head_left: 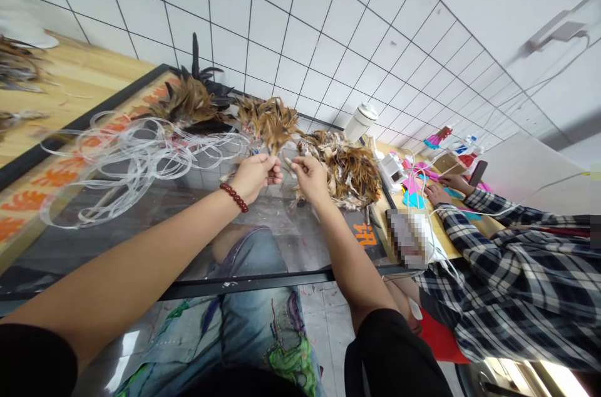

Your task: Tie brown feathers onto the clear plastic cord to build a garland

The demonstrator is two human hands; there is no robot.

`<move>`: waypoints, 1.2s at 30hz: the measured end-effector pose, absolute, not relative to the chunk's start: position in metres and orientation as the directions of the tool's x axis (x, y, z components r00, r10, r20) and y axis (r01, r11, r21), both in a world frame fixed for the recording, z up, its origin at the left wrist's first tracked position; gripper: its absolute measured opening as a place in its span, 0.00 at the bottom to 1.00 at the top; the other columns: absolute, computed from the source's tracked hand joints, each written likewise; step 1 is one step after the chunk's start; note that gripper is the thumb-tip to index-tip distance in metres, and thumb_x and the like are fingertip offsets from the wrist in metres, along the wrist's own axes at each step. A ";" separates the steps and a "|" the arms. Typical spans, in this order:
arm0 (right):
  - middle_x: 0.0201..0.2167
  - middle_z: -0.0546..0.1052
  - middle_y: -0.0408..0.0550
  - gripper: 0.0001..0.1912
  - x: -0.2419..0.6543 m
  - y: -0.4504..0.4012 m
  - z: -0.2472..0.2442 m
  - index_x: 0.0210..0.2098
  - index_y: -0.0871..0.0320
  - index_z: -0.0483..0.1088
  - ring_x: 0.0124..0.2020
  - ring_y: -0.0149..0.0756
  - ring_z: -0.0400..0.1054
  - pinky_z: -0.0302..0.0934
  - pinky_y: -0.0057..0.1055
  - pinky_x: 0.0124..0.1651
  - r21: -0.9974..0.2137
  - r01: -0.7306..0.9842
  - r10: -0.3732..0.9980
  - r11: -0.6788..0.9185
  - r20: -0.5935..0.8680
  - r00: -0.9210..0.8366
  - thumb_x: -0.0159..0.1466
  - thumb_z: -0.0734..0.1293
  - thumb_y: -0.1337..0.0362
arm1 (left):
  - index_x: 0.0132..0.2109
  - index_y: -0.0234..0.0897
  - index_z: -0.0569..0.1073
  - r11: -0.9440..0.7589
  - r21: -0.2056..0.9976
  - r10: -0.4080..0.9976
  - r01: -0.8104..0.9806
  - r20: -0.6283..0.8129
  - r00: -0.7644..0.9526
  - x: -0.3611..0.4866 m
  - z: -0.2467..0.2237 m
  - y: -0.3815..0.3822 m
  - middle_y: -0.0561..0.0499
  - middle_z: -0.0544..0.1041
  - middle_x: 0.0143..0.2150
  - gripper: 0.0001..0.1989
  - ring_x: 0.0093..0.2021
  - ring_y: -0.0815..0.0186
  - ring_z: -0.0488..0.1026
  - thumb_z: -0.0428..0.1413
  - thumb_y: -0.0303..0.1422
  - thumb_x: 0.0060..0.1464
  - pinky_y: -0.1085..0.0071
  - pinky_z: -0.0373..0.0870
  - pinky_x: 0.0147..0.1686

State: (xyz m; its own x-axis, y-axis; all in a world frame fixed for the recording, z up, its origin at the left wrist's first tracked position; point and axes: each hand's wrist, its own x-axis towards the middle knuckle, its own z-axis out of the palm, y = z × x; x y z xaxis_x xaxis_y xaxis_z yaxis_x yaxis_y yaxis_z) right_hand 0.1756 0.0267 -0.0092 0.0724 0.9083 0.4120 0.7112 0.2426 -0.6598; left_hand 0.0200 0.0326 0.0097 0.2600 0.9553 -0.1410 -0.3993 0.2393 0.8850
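My left hand [257,179], with a red bead bracelet at its wrist, is closed in a pinch on a brown feather [276,139] that points up from the fingertips. Just right of it, my right hand [310,178] is also pinched; a small pale bit shows at its fingertips, too small to name. Behind the hands lies a bunch of brown feathers [263,114]. A larger heap of brown and cream feathers [354,168] lies close beside my right hand. Loops of clear plastic strip [136,162] spread to the left of my left hand.
Brown and black feathers [188,99] lie at the back left. A black-framed glass panel [300,253] forms the work surface against the tiled wall [282,27]. A white tumbler [360,121], white charger [392,170] and cables stand right. A co-worker in a plaid shirt [530,278] sits right.
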 end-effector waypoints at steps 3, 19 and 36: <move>0.38 0.74 0.48 0.11 0.177 0.028 -0.012 0.41 0.55 0.74 0.42 0.36 0.67 0.58 0.33 0.47 -0.382 0.916 0.931 0.121 0.364 0.029 0.62 0.64 0.61 | 0.28 0.32 0.68 0.143 0.888 0.989 -0.436 -0.113 0.094 0.019 0.013 0.035 0.54 0.68 0.21 0.09 0.21 0.73 0.69 0.53 0.27 0.56 0.77 0.69 0.23; 0.42 0.72 0.52 0.11 0.166 0.013 0.006 0.39 0.56 0.68 0.45 0.41 0.62 0.51 0.35 0.46 -0.130 0.968 0.848 0.216 0.516 -0.120 0.68 0.55 0.63 | 0.26 0.30 0.72 0.147 0.918 0.989 -0.367 -0.146 0.031 0.022 0.010 0.038 0.47 0.76 0.30 0.08 0.28 0.72 0.73 0.54 0.23 0.53 0.76 0.72 0.32; 0.44 0.76 0.49 0.16 0.169 0.018 -0.008 0.49 0.55 0.69 0.41 0.35 0.71 0.63 0.32 0.46 -0.523 0.704 0.843 0.481 0.497 -0.207 0.63 0.63 0.60 | 0.28 0.30 0.69 0.277 0.860 0.955 -0.428 -0.198 0.221 0.022 0.014 0.030 0.50 0.74 0.25 0.09 0.26 0.71 0.74 0.50 0.23 0.57 0.66 0.75 0.38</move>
